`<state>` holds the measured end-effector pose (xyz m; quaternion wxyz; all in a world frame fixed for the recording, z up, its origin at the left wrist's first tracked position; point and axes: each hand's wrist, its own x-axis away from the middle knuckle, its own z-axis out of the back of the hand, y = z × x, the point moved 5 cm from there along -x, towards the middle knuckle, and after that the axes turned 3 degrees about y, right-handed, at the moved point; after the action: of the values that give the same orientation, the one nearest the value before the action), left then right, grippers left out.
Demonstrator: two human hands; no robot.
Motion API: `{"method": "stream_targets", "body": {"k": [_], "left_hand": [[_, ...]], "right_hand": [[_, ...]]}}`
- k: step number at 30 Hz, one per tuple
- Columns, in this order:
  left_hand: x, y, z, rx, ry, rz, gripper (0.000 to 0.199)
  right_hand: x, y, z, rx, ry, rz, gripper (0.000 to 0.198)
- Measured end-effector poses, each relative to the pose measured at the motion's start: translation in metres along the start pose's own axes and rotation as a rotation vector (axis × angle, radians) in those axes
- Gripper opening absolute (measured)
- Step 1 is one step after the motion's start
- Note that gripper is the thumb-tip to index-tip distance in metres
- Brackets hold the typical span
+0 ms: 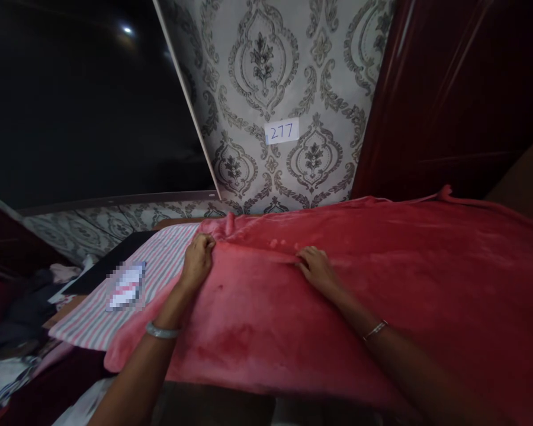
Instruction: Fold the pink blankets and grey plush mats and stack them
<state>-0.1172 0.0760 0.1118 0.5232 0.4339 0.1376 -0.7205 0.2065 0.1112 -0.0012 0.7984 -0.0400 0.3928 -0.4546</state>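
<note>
A plush red blanket (257, 313) lies spread over a long surface, with a raised fold running between my two hands. At the left end of that fold, the fingers of my left hand (199, 255) are closed on the blanket's edge. My right hand (316, 266) pinches the same fold farther right, with its fingertips pressed together on the fabric. Beneath the blanket's left side shows a cloth with pink, grey and white stripes (89, 325). A blurred-out small item (128, 287) rests on the stripes, left of my left hand.
A large dark television screen (93, 106) stands at the back left. Patterned wallpaper (266, 71) bears a paper label (282, 131) reading 277. Dark red glossy wood (444, 100) rises at the right. Piled clothes (9, 378) lie at the lower left.
</note>
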Motion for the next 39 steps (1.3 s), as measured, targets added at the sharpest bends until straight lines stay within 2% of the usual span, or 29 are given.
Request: {"method": "stream_targets", "body": {"k": [5,10,14,18,24,28,32,34,36,39], "left_hand": [[0.021,0.004,-0.006,-0.04,-0.095,-0.046,0.017],[0.055,0.012,-0.022,-0.082,-0.277,-0.162,0.024],[0.068,0.016,-0.027,-0.107,-0.407,-0.222,0.032],[0.07,0.01,-0.021,-0.099,-0.513,-0.157,0.026],[0.074,-0.004,-0.014,-0.039,-0.578,-0.079,0.023],[0.074,-0.012,-0.015,0.037,-0.54,-0.005,0.02],[0.064,-0.02,-0.007,0.102,-0.333,0.183,0.021],[0.055,-0.024,-0.001,0.044,-0.214,0.234,0.021],[0.044,-0.026,0.003,-0.06,-0.159,0.213,0.019],[0.029,-0.032,0.004,-0.277,-0.223,0.14,0.017]], "right_hand": [[0.013,0.003,0.024,-0.124,0.17,0.034,0.02],[0.025,0.019,0.033,-0.205,0.106,0.012,0.018],[0.025,0.021,0.042,-0.226,0.126,-0.015,0.021],[0.024,0.016,0.048,-0.255,0.123,-0.022,0.023],[0.025,0.019,0.047,-0.284,0.064,-0.079,0.024],[0.027,0.024,0.046,-0.272,0.043,-0.094,0.026],[0.029,0.025,0.042,-0.264,0.025,-0.074,0.027],[0.03,0.024,0.037,-0.26,0.018,-0.061,0.028],[0.03,0.022,0.032,-0.259,0.013,-0.044,0.029],[0.029,0.018,0.029,-0.246,0.026,-0.008,0.029]]}}
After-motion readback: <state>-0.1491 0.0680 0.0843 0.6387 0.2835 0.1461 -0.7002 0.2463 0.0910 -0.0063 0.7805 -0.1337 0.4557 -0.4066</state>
